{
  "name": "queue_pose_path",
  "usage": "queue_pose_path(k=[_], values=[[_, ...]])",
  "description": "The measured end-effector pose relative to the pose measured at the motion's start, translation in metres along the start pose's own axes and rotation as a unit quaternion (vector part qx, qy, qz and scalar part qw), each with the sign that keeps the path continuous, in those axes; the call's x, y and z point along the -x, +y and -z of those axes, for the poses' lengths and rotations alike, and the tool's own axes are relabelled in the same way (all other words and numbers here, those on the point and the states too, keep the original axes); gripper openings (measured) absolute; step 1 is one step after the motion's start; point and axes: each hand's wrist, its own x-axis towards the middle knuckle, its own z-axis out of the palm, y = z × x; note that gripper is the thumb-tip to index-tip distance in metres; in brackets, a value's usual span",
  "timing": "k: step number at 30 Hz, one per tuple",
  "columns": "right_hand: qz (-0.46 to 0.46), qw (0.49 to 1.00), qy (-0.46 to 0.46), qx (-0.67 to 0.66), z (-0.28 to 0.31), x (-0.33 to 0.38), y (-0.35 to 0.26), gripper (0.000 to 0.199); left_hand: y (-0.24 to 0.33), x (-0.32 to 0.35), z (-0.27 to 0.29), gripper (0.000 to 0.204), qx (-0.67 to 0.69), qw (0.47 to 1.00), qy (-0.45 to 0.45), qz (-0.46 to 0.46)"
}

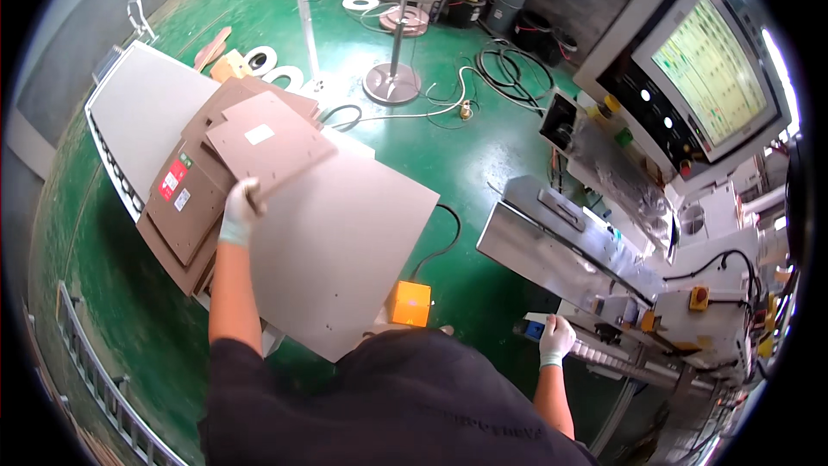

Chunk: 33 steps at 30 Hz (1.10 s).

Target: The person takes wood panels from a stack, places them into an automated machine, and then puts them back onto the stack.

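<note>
My left hand [243,207], in a pale glove, is closed on the near edge of a flat brown panel [289,151] with a white label. That panel is tilted over a stack of similar brown panels [168,229], one of which bears a red label. Beside and under it spreads a large grey sheet [345,246] with small holes. On the right, my gloved right hand [557,339] has its fingers curled, close to a blue-and-black part [528,328] on the machine's edge. Whatever may be inside that hand is hidden.
A long pale table [142,91] carries the stack. A yellow box [410,304] with a cable sits by my body. A standing fan [392,82] and coiled hoses [515,69] are farther off. The machine [569,250] with its screen [711,73] fills the right side.
</note>
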Motion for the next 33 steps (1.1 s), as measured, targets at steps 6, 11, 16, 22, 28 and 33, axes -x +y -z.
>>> queue_pose_path(k=[6,11,16,22,28,33], values=[[-0.161,0.813,-0.074,-0.554,0.004,-0.019,-0.049,0.025,-0.022,0.1,-0.031,0.048,-0.111,0.948,-0.279,0.108],[-0.111,0.687,-0.142,-0.704,0.035,-0.039,-0.137,0.063,-0.017,0.117,-0.167,0.061,-0.325,0.783,-0.493,0.196],[-0.153,0.627,-0.365,-0.671,0.075,-0.026,-0.096,0.056,-0.064,0.119,-0.306,0.049,-0.439,0.617,-0.618,0.213],[-0.29,0.618,-0.123,-0.72,0.072,0.069,-0.036,0.055,-0.215,0.181,-0.383,0.049,-0.198,0.79,-0.502,0.293],[-0.48,0.323,0.144,-0.803,0.048,0.135,0.018,0.058,-0.288,0.25,-0.397,0.052,-0.426,0.629,-0.644,0.088],[-0.511,0.218,0.261,-0.789,0.061,0.107,0.042,0.053,-0.295,0.228,-0.426,0.041,-0.503,0.456,-0.657,-0.328]])
